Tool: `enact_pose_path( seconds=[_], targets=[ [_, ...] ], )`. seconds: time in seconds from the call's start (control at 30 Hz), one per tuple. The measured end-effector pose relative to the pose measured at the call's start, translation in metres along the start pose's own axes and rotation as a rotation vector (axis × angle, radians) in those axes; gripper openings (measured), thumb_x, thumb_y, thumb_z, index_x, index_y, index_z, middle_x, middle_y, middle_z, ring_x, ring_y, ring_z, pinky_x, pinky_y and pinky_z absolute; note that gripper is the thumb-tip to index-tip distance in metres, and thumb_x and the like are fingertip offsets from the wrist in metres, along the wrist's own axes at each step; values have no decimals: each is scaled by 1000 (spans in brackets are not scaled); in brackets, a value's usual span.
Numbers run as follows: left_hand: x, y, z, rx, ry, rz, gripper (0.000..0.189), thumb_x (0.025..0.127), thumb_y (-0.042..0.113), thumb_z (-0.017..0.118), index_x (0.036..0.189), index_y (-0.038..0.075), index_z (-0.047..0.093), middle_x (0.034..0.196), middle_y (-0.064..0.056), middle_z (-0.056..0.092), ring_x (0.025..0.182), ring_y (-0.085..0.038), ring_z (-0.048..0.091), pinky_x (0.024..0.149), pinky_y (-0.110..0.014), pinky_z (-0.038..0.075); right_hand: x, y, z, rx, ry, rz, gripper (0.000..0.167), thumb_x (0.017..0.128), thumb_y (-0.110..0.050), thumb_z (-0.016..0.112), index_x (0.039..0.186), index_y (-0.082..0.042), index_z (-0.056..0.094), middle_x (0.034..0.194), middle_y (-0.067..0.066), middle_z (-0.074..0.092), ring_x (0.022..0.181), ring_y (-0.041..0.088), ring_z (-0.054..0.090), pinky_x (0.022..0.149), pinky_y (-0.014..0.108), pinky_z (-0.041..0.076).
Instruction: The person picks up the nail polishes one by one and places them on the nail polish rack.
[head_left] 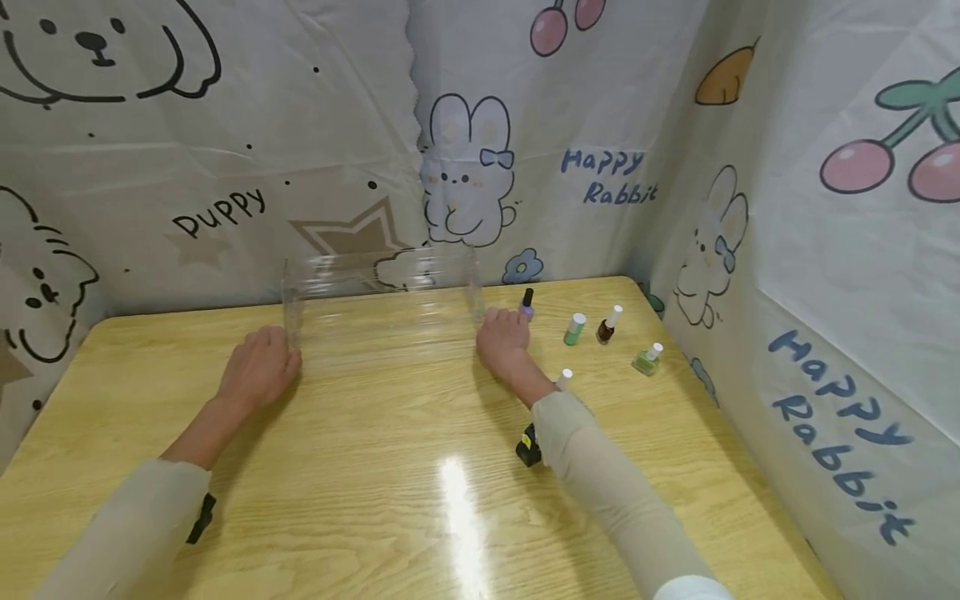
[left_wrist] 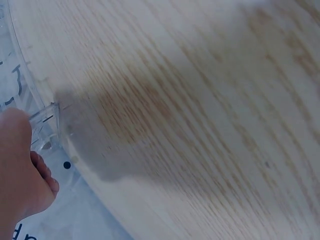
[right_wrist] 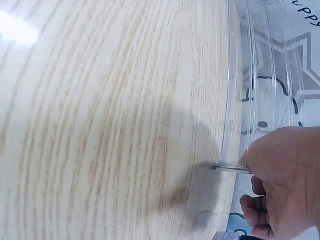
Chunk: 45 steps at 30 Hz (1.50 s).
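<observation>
Wood-grain table [head_left: 337, 500]; cartoon-print cloth walls [head_left: 330, 117]; light glare [head_left: 459, 517].

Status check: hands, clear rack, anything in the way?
Left hand and right hand grip opposite ends of clear plastic rack. Rack near back edge of table. Purple nail polish bottle close beside right hand, possible snag.

Head view: highest and farthest back, facing forward and down over the table [head_left: 360, 517] to the printed cloth [head_left: 322, 108], left hand [head_left: 258, 367] and right hand [head_left: 506, 342] both in frame. Left wrist view: close over the table, scene tilted, its own hand at the left edge. Right wrist view: also close and tilted, its own hand lower right. All three share table, cloth, clear rack [head_left: 382, 312]; head and right wrist both catch the star print [head_left: 348, 233].
</observation>
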<state>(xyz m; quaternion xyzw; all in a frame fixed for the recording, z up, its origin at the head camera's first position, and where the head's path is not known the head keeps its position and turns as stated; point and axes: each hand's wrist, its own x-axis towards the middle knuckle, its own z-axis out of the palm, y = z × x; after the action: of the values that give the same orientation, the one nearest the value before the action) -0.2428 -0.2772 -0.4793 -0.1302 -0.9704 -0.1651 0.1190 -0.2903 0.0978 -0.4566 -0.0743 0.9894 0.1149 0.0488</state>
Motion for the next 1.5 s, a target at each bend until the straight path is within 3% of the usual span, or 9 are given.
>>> enact_pose_path(
  seconds=[0.27,0.53,0.87,1.03,1.13,1.3,1.5],
  targets=[
    [2,-1,1,25,-11,-4,26,97,15,52,79,-1,43,74,-17,45,67,-39,49,58,-52,39,-5,2,-8,-57,9,0,32,109,-29,34,97,-2,48,97,14,56,102,32,53,94,44,37],
    [0,-3,0,29,-26,-8,25,97,17,51,80,0,44,75,-16,45,68,-36,49,59,-50,40,-16,2,-36,4,50,25,47,102,-47,50,109,-2,60,110,16,63,109,36,56,95,46,35],
    [2,-2,1,29,-17,-13,25,97,15,51,80,-2,45,74,-17,47,68,-39,51,58,-53,41,-36,21,-83,212,156,-5,49,100,-48,53,117,-2,62,117,17,62,112,39,54,96,51,36],
    [1,0,1,36,-12,-6,24,97,14,51,80,-2,44,75,-18,46,69,-39,50,58,-53,41,-51,37,-98,320,209,-68,41,101,-44,55,108,-5,64,101,13,63,94,34,59,85,47,45],
    [0,-1,2,42,-9,-1,24,97,14,51,80,-2,44,74,-18,45,68,-39,50,58,-53,41,-58,47,-103,452,196,-109,39,101,-42,56,112,-5,64,99,10,62,84,30,59,77,44,48],
    [1,-1,3,51,0,5,25,97,14,51,79,-1,43,74,-17,45,67,-39,50,57,-53,41,-69,63,-106,729,150,-180,37,101,-35,58,117,-2,61,114,14,62,98,29,59,84,46,48],
    [0,-1,3,54,6,0,25,97,15,52,80,-2,43,74,-18,45,68,-40,50,57,-53,41,-76,78,-95,892,121,-161,37,101,-35,58,121,-3,57,118,13,60,109,31,59,89,48,48]
  ],
)
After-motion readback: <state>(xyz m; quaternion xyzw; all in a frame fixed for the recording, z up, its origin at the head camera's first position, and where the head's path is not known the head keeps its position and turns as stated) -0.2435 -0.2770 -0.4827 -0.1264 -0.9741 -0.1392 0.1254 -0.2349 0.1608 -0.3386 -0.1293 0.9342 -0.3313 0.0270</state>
